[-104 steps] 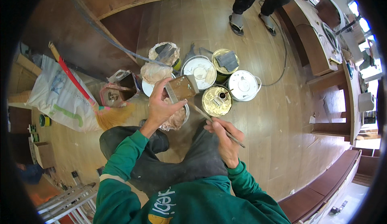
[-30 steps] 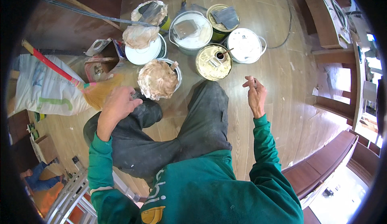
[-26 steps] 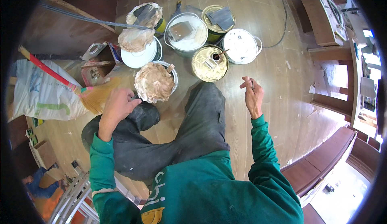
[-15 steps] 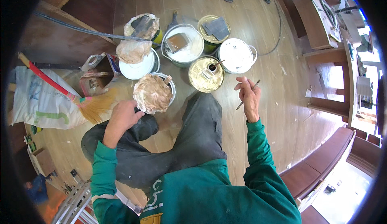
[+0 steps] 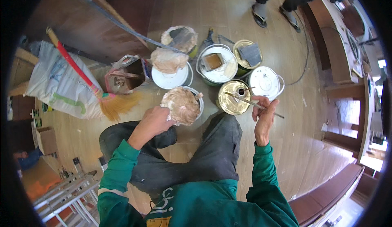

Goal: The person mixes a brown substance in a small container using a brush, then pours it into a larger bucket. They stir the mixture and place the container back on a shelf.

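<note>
My left hand [image 5: 154,123] pinches the near left edge of a crumpled, brown-smeared plastic wrap [image 5: 181,105], which lies over a white bucket [image 5: 199,100]. Between the fingers of my right hand [image 5: 264,118] is a thin paintbrush [image 5: 279,115]. Its shaft slants up to the left, and its far end lies over a gold-coloured paint can [image 5: 228,105]. A small dark round opening [image 5: 241,92] shows in that can's top, with a thin stick beside it.
Behind stand a white-lidded bucket [image 5: 169,81], a pail [image 5: 217,75] bearing a brown-filled tray [image 5: 213,61], and a white can [image 5: 264,84]. A broom [image 5: 118,106] leans on a white sack [image 5: 65,89] at left. A person's sandalled feet [image 5: 259,16] stand far right.
My view has shifted, so the cans appear lower and further right. The paintbrush has swung from upright to slanting across the gold can. More of the other person's legs shows.
</note>
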### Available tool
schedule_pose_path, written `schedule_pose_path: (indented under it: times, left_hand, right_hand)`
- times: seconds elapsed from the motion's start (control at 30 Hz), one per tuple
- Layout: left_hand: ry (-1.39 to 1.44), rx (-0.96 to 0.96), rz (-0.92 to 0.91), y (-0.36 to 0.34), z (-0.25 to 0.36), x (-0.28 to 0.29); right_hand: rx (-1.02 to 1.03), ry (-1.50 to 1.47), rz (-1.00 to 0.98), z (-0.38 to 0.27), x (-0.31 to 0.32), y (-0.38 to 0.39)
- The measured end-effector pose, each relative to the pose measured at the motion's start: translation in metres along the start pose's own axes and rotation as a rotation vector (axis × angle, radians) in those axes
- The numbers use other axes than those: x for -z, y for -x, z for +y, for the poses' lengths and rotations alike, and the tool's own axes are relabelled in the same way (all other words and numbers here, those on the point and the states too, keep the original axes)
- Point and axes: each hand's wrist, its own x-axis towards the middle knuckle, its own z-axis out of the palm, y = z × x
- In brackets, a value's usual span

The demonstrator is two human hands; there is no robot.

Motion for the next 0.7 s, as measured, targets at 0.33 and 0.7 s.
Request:
schedule_pose_path:
  times: [0.33, 0.7]
  left_hand:
    - [0.087, -0.054, -0.041, 0.004, 0.004, 0.007]
    - [0.069, -0.003, -0.040, 0.013, 0.011, 0.016]
  right_hand:
    - [-0.253, -0.452, -0.220, -0.006, -0.064, 0.022]
    - [-0.077, -0.068, 0.016, 0.042, 0.028, 0.026]
